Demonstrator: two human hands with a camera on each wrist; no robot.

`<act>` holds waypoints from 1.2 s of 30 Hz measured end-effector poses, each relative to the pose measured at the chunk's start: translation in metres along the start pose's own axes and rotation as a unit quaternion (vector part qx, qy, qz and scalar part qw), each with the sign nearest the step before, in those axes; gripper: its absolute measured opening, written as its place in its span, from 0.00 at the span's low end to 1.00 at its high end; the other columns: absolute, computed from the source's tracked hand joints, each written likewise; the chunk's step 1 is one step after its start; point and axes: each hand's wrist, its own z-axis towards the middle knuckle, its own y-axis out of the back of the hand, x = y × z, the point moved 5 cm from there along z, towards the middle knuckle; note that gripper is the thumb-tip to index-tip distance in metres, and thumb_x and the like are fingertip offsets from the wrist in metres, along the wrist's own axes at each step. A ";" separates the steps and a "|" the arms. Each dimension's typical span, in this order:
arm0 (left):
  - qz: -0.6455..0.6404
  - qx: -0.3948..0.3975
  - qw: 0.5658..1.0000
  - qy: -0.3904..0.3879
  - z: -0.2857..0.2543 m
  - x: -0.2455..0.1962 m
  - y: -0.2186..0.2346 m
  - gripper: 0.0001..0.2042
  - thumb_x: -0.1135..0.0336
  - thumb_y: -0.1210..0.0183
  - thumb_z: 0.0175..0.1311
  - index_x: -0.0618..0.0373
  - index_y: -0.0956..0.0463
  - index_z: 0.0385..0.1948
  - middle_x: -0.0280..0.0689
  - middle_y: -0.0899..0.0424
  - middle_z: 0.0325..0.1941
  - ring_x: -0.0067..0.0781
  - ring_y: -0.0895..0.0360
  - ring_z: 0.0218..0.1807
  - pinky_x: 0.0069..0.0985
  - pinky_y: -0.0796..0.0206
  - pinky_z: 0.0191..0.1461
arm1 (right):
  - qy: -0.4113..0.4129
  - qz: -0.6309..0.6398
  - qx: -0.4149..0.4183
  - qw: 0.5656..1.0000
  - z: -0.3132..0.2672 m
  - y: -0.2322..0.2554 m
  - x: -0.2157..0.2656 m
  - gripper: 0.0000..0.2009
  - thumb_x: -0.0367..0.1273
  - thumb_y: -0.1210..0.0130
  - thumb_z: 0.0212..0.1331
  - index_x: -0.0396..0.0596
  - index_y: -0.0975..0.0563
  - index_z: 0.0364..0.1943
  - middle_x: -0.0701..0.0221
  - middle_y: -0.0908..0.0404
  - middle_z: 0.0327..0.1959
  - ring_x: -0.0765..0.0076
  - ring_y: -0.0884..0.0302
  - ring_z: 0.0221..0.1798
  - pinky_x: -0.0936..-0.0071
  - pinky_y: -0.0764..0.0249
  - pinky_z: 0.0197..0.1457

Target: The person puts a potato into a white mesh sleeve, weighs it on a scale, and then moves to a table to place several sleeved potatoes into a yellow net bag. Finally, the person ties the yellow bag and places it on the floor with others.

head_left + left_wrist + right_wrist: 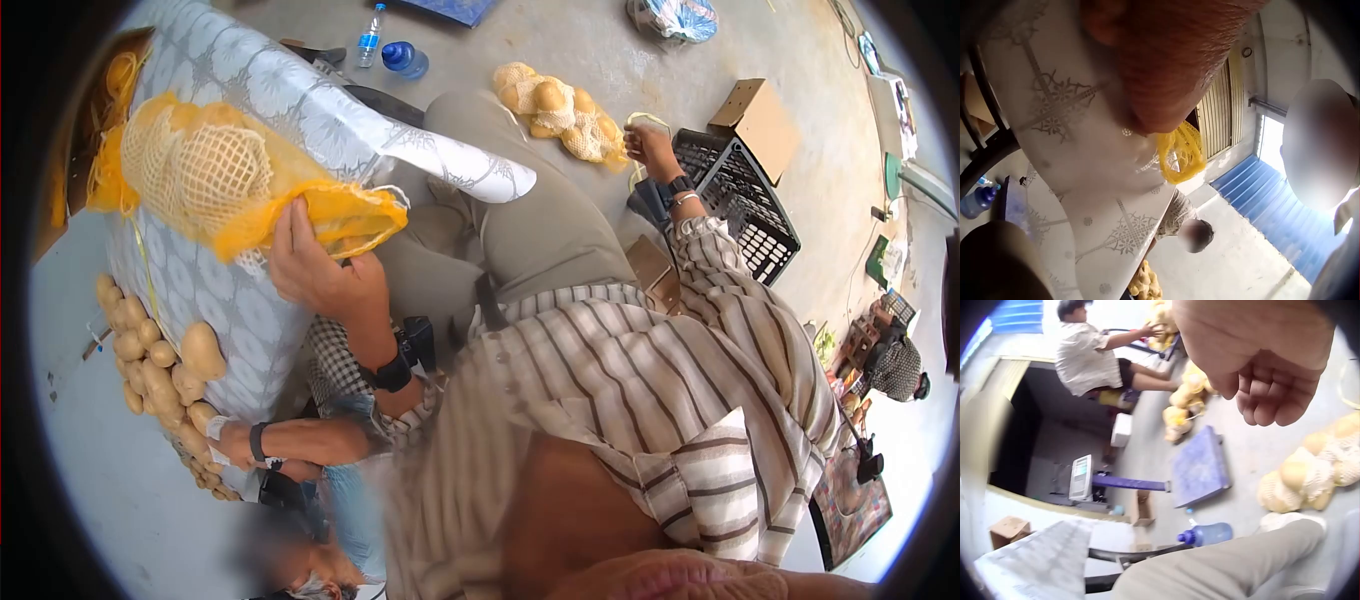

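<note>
In the head view my left hand [325, 280] grips the gathered mouth of a yellow mesh bag [225, 190]. Large rounded pieces in white netting fill the bag, which lies on the patterned tablecloth [285, 75]. Part of the yellow mesh [1182, 156] shows beyond the hand in the left wrist view. My right hand [652, 148] hangs out over the floor with fingers loosely curled and nothing seen in them. Beside it a pale strip [648, 117] curves, and a filled bag [560, 110] lies near. Loose yellow-tan rounded produce [155, 365] is piled along the table.
Another person's hand [232, 440] is at the pile. A black crate [745, 200] and a cardboard box [755, 130] stand at my right. On the floor are a blue bottle [405, 60] and a platform scale [1200, 469]. A person in white [1088, 359] handles bags farther off.
</note>
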 end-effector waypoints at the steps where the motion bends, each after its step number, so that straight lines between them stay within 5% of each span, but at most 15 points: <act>1: 0.000 0.003 1.000 -0.002 0.001 -0.001 -0.001 0.24 0.63 0.41 0.57 0.51 0.29 0.57 0.36 0.25 0.56 0.44 0.31 0.57 0.40 0.44 0.59 | -0.040 0.011 -0.004 0.999 0.007 0.012 -0.023 0.11 0.37 0.46 0.59 0.46 0.23 0.40 0.73 0.22 0.31 0.76 0.25 0.31 0.77 0.27 0.36; 7: 0.015 -0.006 1.000 -0.008 0.001 -0.005 0.001 0.23 0.61 0.42 0.58 0.53 0.29 0.56 0.37 0.25 0.56 0.45 0.30 0.57 0.40 0.44 0.58 | -0.143 -0.100 -0.056 0.983 -0.016 0.020 -0.084 0.08 0.35 0.45 0.58 0.47 0.24 0.37 0.74 0.25 0.27 0.76 0.28 0.25 0.78 0.31 0.29; 16: 0.001 -0.020 1.000 -0.016 -0.002 -0.007 0.005 0.24 0.60 0.41 0.57 0.50 0.29 0.58 0.38 0.26 0.57 0.46 0.31 0.57 0.41 0.44 0.59 | -0.114 -0.123 -0.046 0.985 -0.042 0.022 -0.085 0.09 0.33 0.48 0.59 0.44 0.23 0.40 0.72 0.23 0.27 0.74 0.24 0.25 0.75 0.28 0.29; 21: 0.027 -0.031 0.999 -0.020 -0.003 -0.008 0.004 0.22 0.51 0.49 0.65 0.50 0.29 0.58 0.38 0.26 0.56 0.47 0.31 0.56 0.42 0.41 0.57 | -0.125 -0.105 -0.047 0.986 -0.041 0.042 -0.104 0.10 0.34 0.47 0.59 0.43 0.23 0.40 0.70 0.22 0.30 0.73 0.24 0.26 0.76 0.28 0.26; 25: 0.020 -0.014 1.000 -0.010 -0.005 -0.007 0.002 0.24 0.61 0.42 0.58 0.50 0.31 0.59 0.38 0.27 0.58 0.45 0.32 0.58 0.41 0.45 0.60 | -0.135 -0.150 -0.080 0.976 -0.041 0.053 -0.118 0.09 0.32 0.48 0.58 0.42 0.23 0.39 0.69 0.22 0.29 0.71 0.22 0.26 0.73 0.25 0.26; 36: 0.101 0.034 0.994 -0.035 -0.001 -0.012 -0.008 0.27 0.55 0.43 0.59 0.61 0.33 0.57 0.45 0.28 0.58 0.50 0.33 0.59 0.44 0.45 0.61 | -0.124 -0.315 -0.090 0.937 0.028 0.053 -0.131 0.22 0.32 0.45 0.54 0.43 0.27 0.56 0.61 0.20 0.40 0.66 0.20 0.31 0.73 0.22 0.27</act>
